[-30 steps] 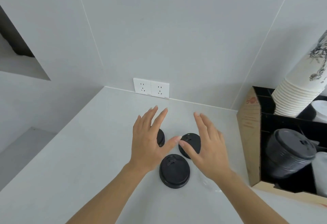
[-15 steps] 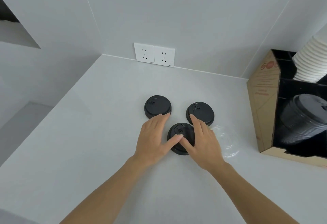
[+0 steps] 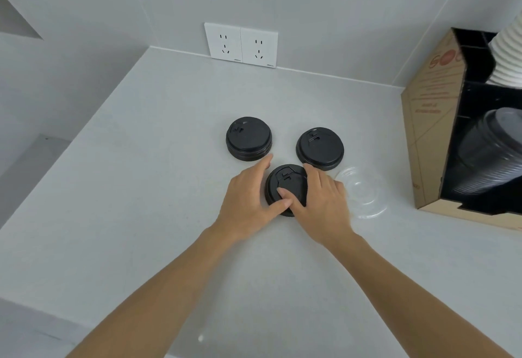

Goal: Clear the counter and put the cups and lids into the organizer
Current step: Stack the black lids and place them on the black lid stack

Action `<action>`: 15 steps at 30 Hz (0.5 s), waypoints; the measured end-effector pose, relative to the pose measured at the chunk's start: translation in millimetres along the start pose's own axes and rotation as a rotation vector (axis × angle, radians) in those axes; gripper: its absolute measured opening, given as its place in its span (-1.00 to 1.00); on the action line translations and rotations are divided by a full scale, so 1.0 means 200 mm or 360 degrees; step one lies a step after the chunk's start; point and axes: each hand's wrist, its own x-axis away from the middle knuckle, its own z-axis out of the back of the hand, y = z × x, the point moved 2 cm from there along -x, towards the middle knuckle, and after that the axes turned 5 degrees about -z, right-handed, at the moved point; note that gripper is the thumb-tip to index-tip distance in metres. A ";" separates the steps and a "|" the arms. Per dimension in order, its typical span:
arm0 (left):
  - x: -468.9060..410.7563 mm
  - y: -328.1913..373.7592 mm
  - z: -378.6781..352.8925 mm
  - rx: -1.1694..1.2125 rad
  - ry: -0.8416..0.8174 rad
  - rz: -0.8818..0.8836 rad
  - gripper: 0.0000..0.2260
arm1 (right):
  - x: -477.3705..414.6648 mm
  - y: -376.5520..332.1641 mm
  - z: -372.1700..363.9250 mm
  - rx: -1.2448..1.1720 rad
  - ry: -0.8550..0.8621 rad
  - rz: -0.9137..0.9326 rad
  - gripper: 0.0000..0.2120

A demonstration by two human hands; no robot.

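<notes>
Three black lids lie on the grey counter [image 3: 141, 188]. The far left black lid [image 3: 248, 138] looks like a short stack, and the far right black lid [image 3: 320, 148] lies flat. Both hands hold the near black lid [image 3: 286, 181] from either side. My left hand [image 3: 248, 196] presses its left edge with the thumb on top. My right hand [image 3: 324, 202] covers its right edge, its thumb meeting the left thumb. A clear lid [image 3: 364, 192] lies just right of my right hand. The cardboard organizer [image 3: 432, 131] stands at the right.
The organizer holds a stack of black lids [image 3: 491, 159] lying on its side and a stack of white cups [image 3: 508, 58] above. A double wall socket [image 3: 241, 44] sits at the back. The counter's left edge drops off to a lower ledge [image 3: 28, 159].
Both hands came down from above the lids and closed around the near black lid. My view tilted down, so the clear lid came into sight.
</notes>
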 end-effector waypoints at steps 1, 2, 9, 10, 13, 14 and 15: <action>0.00 0.00 0.01 0.0067 -0.0026 0.0000 -0.20 | 0.00 0.00 0.00 -0.0025 -0.0012 -0.0007 -0.37; -0.01 -0.01 0.02 0.0122 -0.0055 -0.0005 -0.16 | 0.00 0.00 -0.01 -0.0063 -0.0028 -0.0021 -0.37; -0.01 -0.03 -0.04 -0.0177 -0.0208 -0.0035 0.03 | -0.01 -0.04 -0.02 -0.0312 -0.0117 -0.0077 -0.36; -0.01 -0.03 -0.05 -0.0194 -0.0171 -0.0035 0.03 | -0.01 -0.05 -0.03 -0.0349 -0.0135 -0.0079 -0.36; 0.00 -0.05 -0.06 -0.0157 -0.0051 -0.0027 -0.04 | -0.01 -0.07 -0.03 -0.0537 -0.0179 -0.0130 -0.39; 0.00 -0.05 -0.05 -0.0139 -0.0030 -0.0024 -0.07 | -0.01 -0.08 -0.02 -0.0620 -0.0190 -0.0160 -0.41; 0.00 -0.05 -0.04 -0.0125 -0.0026 -0.0023 -0.10 | -0.01 -0.09 -0.02 -0.0693 -0.0194 -0.0185 -0.43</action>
